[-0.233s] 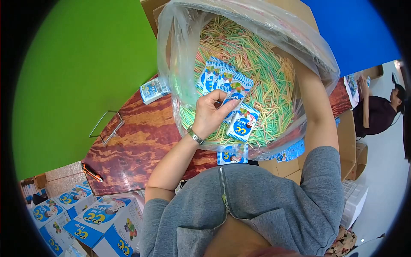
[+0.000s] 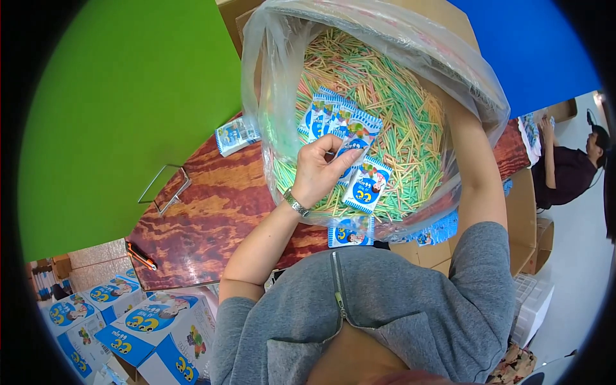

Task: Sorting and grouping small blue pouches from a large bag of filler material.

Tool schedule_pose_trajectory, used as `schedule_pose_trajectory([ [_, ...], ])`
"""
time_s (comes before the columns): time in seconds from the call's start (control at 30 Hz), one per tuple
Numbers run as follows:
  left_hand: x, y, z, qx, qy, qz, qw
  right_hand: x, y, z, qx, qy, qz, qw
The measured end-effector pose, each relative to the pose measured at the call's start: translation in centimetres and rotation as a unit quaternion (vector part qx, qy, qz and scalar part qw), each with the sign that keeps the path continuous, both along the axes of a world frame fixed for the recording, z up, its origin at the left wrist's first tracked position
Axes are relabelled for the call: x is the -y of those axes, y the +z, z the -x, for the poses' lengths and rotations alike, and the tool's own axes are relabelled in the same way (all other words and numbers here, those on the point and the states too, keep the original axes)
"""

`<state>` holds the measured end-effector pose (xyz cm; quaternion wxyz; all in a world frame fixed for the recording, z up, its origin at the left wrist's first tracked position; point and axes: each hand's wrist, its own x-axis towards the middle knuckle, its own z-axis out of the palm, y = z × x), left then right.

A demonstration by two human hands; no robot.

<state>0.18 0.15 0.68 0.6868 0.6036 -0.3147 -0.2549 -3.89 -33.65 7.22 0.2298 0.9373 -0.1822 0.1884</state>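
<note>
A large clear plastic bag (image 2: 273, 64) lines a cardboard box and holds a heap of thin pastel candy sticks (image 2: 410, 154). My left hand (image 2: 321, 168) is over the heap, with thumb and fingers pinching a blue-and-white candy packet (image 2: 360, 136). More such packets (image 2: 321, 115) lie fanned beside it on the sticks. Another packet (image 2: 367, 184) rests just right of my fingers. My right hand (image 2: 450, 106) reaches in at the bag's right side; its fingers are hidden among the sticks and the bag wall.
Loose packets lie left of the bag (image 2: 236, 136) and at its near edge (image 2: 350, 232). The red-brown table (image 2: 212, 218) carries a wire stand (image 2: 172, 192) and an orange cutter (image 2: 142, 256). Printed cartons (image 2: 154, 321) stand lower left. A person (image 2: 571, 160) works at the far right.
The whole view has shifted slightly, so everything sits a little to the right and lower. My left hand keeps its pinch on the packet; my right hand stays inside the bag.
</note>
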Motion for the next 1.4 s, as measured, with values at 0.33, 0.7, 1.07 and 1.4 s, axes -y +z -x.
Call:
schedule_pose_trajectory([
  [0.33, 1.8, 2.0, 0.1, -0.107, -0.022, 0.079, 0.991, -4.9, 0.4, 3.3, -0.046, 0.016, -0.712, 0.701],
  [0.7, 8.4, 2.5, 0.0, -0.307, -0.165, 0.157, 0.924, -10.9, -4.0, 8.6, -0.008, 0.061, -0.955, 0.29],
  [1.07, 2.1, -0.2, -0.7, 0.072, 0.083, 0.042, 0.993, -12.2, 6.9, 9.0, -0.207, 0.113, -0.638, 0.733],
  [1.4, 1.3, 0.9, -0.2, 0.312, 0.193, 0.026, 0.93, -14.7, 11.4, 5.5, -0.314, 0.161, -0.515, 0.781],
])
